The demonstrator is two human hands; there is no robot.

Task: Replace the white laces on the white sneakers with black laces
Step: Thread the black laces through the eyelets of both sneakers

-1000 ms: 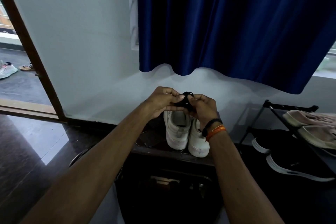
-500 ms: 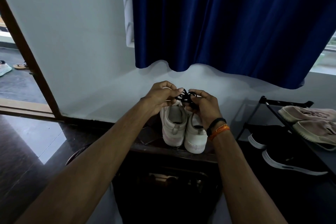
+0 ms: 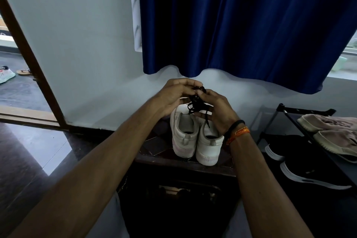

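Item: black laces [image 3: 197, 102], a tangled bundle. You are holding it between both hands, directly above the toe end of the white sneakers [image 3: 195, 137], which are standing side by side on the dark cabinet top [image 3: 154, 147] with heels toward you.

Left hand [image 3: 174, 95]: you are pinching the top of the bundle with curled fingertips, palm turned inward.

Right hand [image 3: 216, 112]: you are cupping the lower part, fingers curled around the strands; one free end is dangling down toward the opening of the right-hand shoe.

Key relation: the bundle is sitting between the two grips, higher on the left side and lower on the right, with its loose strands hanging roughly vertical. The right hand is nearer the dangling end, so it looks the better placed to draw that end out while the left is anchoring the knot.

White laces: cannot tell from here whether any are in the eyelets; the hands are hiding the fronts.

Also present: blue curtain [image 3: 241, 21], shoe rack [image 3: 301, 120] at the right.
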